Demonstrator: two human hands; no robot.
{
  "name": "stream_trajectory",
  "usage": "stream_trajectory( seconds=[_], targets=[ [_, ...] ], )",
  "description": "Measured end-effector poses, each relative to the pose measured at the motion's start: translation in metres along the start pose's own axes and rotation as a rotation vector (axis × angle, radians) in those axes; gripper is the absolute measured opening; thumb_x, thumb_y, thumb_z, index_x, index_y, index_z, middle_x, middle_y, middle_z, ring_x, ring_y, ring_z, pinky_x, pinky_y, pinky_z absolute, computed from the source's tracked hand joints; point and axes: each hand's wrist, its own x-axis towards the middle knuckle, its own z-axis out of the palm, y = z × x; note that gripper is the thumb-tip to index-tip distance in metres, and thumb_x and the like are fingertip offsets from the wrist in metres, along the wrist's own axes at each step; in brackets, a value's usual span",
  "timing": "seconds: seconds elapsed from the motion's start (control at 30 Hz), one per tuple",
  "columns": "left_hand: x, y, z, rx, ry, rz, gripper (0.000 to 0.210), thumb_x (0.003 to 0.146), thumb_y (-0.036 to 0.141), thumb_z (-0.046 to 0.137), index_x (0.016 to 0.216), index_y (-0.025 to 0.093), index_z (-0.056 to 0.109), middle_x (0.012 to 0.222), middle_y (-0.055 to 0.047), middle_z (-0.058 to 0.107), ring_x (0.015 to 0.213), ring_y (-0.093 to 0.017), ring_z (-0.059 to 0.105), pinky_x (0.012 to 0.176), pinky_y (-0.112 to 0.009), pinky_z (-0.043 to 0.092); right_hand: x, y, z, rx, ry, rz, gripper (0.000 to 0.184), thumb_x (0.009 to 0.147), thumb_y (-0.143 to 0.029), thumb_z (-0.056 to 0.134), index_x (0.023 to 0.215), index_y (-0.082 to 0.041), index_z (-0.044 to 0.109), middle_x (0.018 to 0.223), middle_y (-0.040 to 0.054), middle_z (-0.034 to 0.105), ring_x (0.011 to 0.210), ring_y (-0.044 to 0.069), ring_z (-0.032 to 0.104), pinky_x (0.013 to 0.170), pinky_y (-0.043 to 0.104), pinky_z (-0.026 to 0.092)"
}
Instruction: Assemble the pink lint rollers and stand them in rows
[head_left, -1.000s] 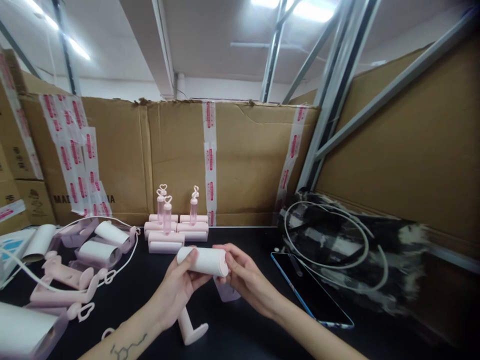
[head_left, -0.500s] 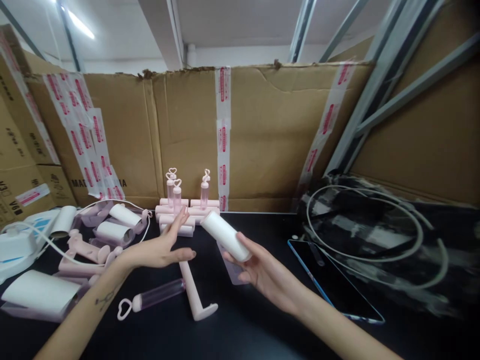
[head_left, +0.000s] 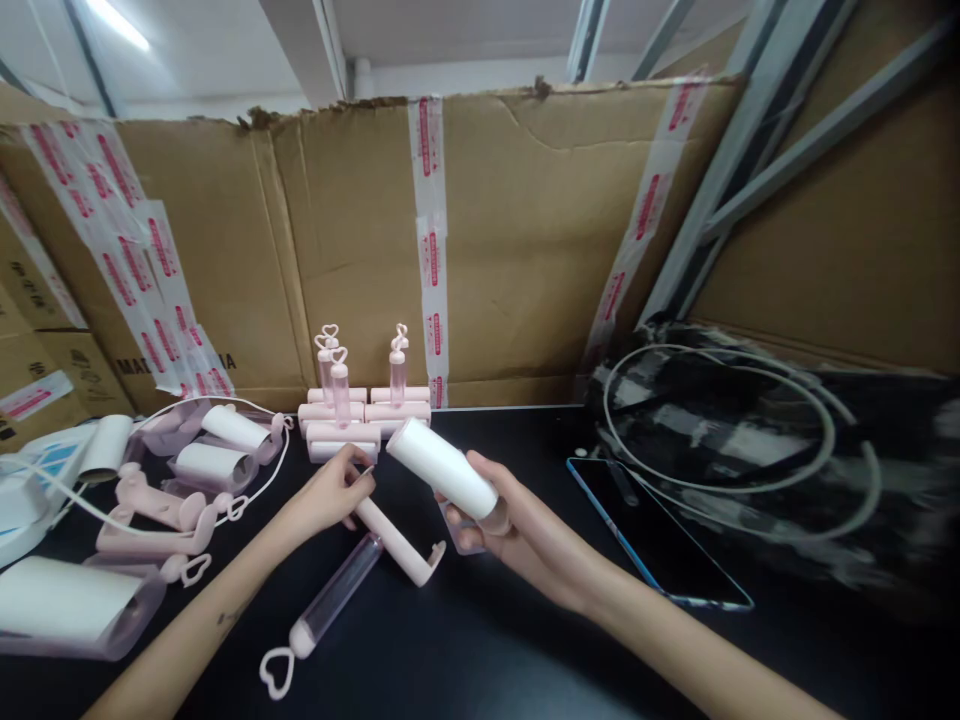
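My right hand (head_left: 517,530) is wrapped around the lower end of a white paper roll (head_left: 439,465), tilted above the black table. Part of a translucent pink cover (head_left: 459,535) shows below the roll, partly hidden by my fingers. My left hand (head_left: 337,492) is closed, thumb and fingers pinching the upper end of a pale pink roller holder (head_left: 401,545) with a hooked lower end. A clear pink tube handle (head_left: 341,585) joins the holder and ends in a heart-shaped loop (head_left: 278,672).
Several finished-looking pink rollers (head_left: 341,440) stand against the cardboard wall (head_left: 510,250). Loose rolls and pink parts (head_left: 214,465) lie at left beside a white cable. To the right are a tablet (head_left: 652,530) and a coiled pale cable (head_left: 720,487) over black plastic.
My left hand has gone from spread fingers to a pinch on the pink holder. The holder and its handle have turned on the table. The white roll stays in my right hand.
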Motion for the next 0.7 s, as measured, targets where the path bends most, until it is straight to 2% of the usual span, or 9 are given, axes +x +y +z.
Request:
stream_trajectory(
  seconds=[0.07, 0.1, 0.2, 0.27, 0.37, 0.47, 0.57, 0.63, 0.7],
  targets=[
    [-0.006, 0.007, 0.005, -0.063, -0.027, -0.024, 0.024, 0.075, 0.035, 0.058, 0.094, 0.02, 0.056, 0.067, 0.002, 0.051, 0.049, -0.012, 0.057, 0.04, -0.023, 0.051, 0.0, -0.004, -0.006, -0.312, 0.064, -0.186, 0.032, 0.084, -0.048, 0.049, 0.098, -0.02, 0.056, 0.068, -0.0005, 0.057, 0.05, 0.012, 0.051, 0.046, 0.023, 0.042],
    [-0.01, 0.01, 0.008, -0.119, -0.059, -0.042, 0.024, 0.077, 0.036, 0.055, 0.094, 0.02, 0.055, 0.07, 0.001, 0.05, 0.051, -0.013, 0.058, 0.042, -0.026, 0.053, 0.0, -0.006, -0.009, -0.482, 0.115, -0.297, 0.03, 0.082, -0.046, 0.052, 0.1, -0.021, 0.055, 0.072, -0.0003, 0.057, 0.053, 0.013, 0.052, 0.047, 0.023, 0.041],
    [-0.017, 0.014, 0.02, -0.359, -0.174, -0.064, 0.018, 0.077, 0.035, 0.052, 0.087, 0.019, 0.053, 0.076, -0.001, 0.051, 0.053, -0.012, 0.057, 0.037, -0.023, 0.05, 0.0, -0.01, -0.016, -0.885, 0.23, -0.565, 0.027, 0.082, -0.038, 0.055, 0.103, -0.022, 0.053, 0.094, 0.0039, 0.059, 0.075, 0.018, 0.056, 0.064, 0.027, 0.045],
    [-0.02, 0.012, 0.029, -0.47, -0.219, -0.054, 0.017, 0.076, 0.035, 0.051, 0.086, 0.021, 0.051, 0.071, 0.001, 0.05, 0.05, -0.012, 0.053, 0.03, -0.019, 0.045, 0.001, -0.009, -0.018, -1.013, 0.21, -0.621, 0.025, 0.084, -0.036, 0.053, 0.104, -0.021, 0.051, 0.099, 0.0058, 0.059, 0.083, 0.02, 0.056, 0.072, 0.03, 0.044],
    [-0.022, 0.006, 0.041, -0.513, -0.231, -0.109, 0.034, 0.078, 0.049, 0.043, 0.098, 0.022, 0.05, 0.058, 0.004, 0.045, 0.044, -0.012, 0.049, 0.027, -0.021, 0.043, 0.001, -0.003, -0.015, -1.08, 0.108, -0.605, 0.023, 0.086, -0.033, 0.051, 0.105, -0.02, 0.049, 0.099, 0.0061, 0.058, 0.086, 0.021, 0.056, 0.075, 0.031, 0.044],
    [-0.025, 0.002, 0.05, -0.423, -0.162, -0.179, 0.059, 0.077, 0.066, 0.036, 0.111, 0.019, 0.048, 0.055, 0.003, 0.047, 0.042, -0.013, 0.049, 0.026, -0.018, 0.038, 0.0, 0.004, -0.01, -1.116, 0.041, -0.62, 0.022, 0.086, -0.03, 0.051, 0.105, -0.021, 0.048, 0.1, 0.0063, 0.056, 0.091, 0.021, 0.055, 0.081, 0.033, 0.044],
    [-0.028, 0.002, 0.056, -0.312, -0.076, -0.173, 0.065, 0.073, 0.069, 0.043, 0.108, 0.015, 0.049, 0.053, 0.003, 0.048, 0.044, -0.013, 0.051, 0.026, -0.015, 0.034, -0.002, 0.01, -0.006, -1.102, 0.023, -0.698, 0.028, 0.086, -0.029, 0.051, 0.113, -0.022, 0.044, 0.108, 0.0089, 0.051, 0.102, 0.023, 0.051, 0.089, 0.037, 0.042],
    [-0.031, 0.001, 0.061, -0.301, -0.048, -0.152, 0.065, 0.072, 0.07, 0.044, 0.102, 0.014, 0.05, 0.052, 0.004, 0.048, 0.043, -0.013, 0.053, 0.026, -0.016, 0.034, -0.003, 0.013, -0.006, -1.058, 0.053, -0.747, 0.033, 0.087, -0.029, 0.05, 0.118, -0.022, 0.041, 0.115, 0.0104, 0.046, 0.11, 0.024, 0.046, 0.093, 0.039, 0.04],
    [-0.034, -0.001, 0.065, -0.312, -0.038, -0.124, 0.062, 0.071, 0.071, 0.044, 0.096, 0.015, 0.051, 0.052, 0.004, 0.048, 0.042, -0.013, 0.054, 0.027, -0.016, 0.035, -0.004, 0.015, -0.005, -1.004, 0.106, -0.738, 0.035, 0.089, -0.03, 0.046, 0.122, -0.023, 0.037, 0.121, 0.0102, 0.042, 0.111, 0.023, 0.045, 0.095, 0.039, 0.04]
  ],
)
